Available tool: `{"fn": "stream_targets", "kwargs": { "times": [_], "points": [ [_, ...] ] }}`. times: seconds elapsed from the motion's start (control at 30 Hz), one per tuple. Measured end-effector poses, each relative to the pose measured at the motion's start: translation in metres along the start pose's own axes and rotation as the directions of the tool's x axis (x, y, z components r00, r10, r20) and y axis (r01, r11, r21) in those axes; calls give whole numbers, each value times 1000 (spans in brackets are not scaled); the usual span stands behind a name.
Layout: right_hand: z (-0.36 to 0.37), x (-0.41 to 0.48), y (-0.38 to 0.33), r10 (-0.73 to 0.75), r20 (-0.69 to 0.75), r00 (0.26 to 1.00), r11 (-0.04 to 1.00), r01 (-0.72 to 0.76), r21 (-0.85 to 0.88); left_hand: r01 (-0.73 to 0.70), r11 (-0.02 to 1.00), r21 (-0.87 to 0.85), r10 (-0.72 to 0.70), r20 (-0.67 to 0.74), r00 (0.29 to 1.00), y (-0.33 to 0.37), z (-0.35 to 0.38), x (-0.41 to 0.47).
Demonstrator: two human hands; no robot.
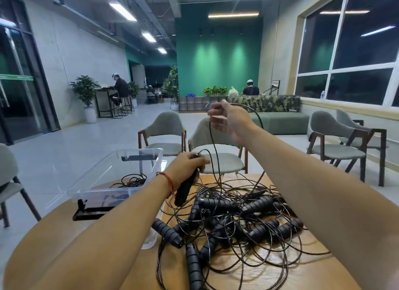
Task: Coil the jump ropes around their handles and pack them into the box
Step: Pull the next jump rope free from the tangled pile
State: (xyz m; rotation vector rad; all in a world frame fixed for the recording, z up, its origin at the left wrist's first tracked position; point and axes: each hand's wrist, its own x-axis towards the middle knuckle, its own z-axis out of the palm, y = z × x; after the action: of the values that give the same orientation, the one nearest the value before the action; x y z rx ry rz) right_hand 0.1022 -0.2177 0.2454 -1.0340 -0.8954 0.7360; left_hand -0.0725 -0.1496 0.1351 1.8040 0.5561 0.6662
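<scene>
Ropes [237, 220] lie tangled on a table [313, 274] at lower centre. Left hand [185, 168] grips one handle [185, 190]; right hand [226, 119], raised at centre, pinches its cord [213, 142]. Box [121, 177] sits left.

black jump ropes [237, 220], clear box [121, 173], red wrist string [167, 181]
</scene>
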Motion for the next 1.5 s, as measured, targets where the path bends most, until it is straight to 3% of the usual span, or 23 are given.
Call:
{"fn": "stream_targets", "kwargs": {
  "times": [0.07, 0.27, 0.4, 0.47, 0.53, 0.63, 0.73, 0.8, 0.87, 0.97, 1.13, 1.2, 1.33, 1.5],
  "points": [
    [0, -1, 9, 8, 12, 1000, 1000, -8, 14, -13, 1000, 17, 15, -76, 997, 4, 0, 7],
    [9, -1, 5, 17, 53, 998, 982, -27, 185, 34, 999, 40, -32, -54, 998, -5, 17, 14],
    [6, 2, 3, 23, 48, 999, 988, -30, 149, 22, 999, -40, -27, -117, 993, -12, 26, 17],
    [-3, -1, 9, 73, 52, 996, 997, -74, 11, 26, 996, -83, -38, -145, 989, -7, 23, 17],
    [-15, -5, 22, 165, 79, 983, 960, -142, -243, 15, 991, -132, -36, -160, 986, -1, 17, 18],
    [-30, -12, 42, 324, 146, 935, 786, -180, -592, -16, 986, -167, -17, -195, 981, 13, 5, 28],
    [-34, -22, 53, 474, 268, 839, 678, -154, -718, -34, 987, -157, -5, -241, 970, 23, -5, 40],
    [-31, -28, 57, 499, 347, 794, 642, -69, -764, -40, 988, -146, 2, -250, 968, 25, -11, 43],
    [-27, -30, 56, 459, 405, 791, 669, -8, -743, -64, 992, -111, 33, -255, 966, 26, -14, 40],
    [-24, -25, 41, 295, 409, 864, 810, 0, -586, -98, 994, 40, 104, -202, 974, 25, -13, 25],
    [-21, -10, 17, 73, 191, 979, 974, -29, -225, -45, 984, 172, 19, 149, 989, 0, -13, 2],
    [-21, -3, 9, 38, 110, 993, 993, -25, -114, -22, 964, 265, -19, 151, 988, -11, -12, -1],
    [-23, 5, 3, -43, -33, 999, 998, 41, -49, 2, 982, 188, -14, 64, 998, -22, -17, -1],
    [-27, 13, 11, 8, -157, 988, 1000, -9, -5, -44, 931, 363, 25, 56, 998, -27, -23, 0]
  ]
}}
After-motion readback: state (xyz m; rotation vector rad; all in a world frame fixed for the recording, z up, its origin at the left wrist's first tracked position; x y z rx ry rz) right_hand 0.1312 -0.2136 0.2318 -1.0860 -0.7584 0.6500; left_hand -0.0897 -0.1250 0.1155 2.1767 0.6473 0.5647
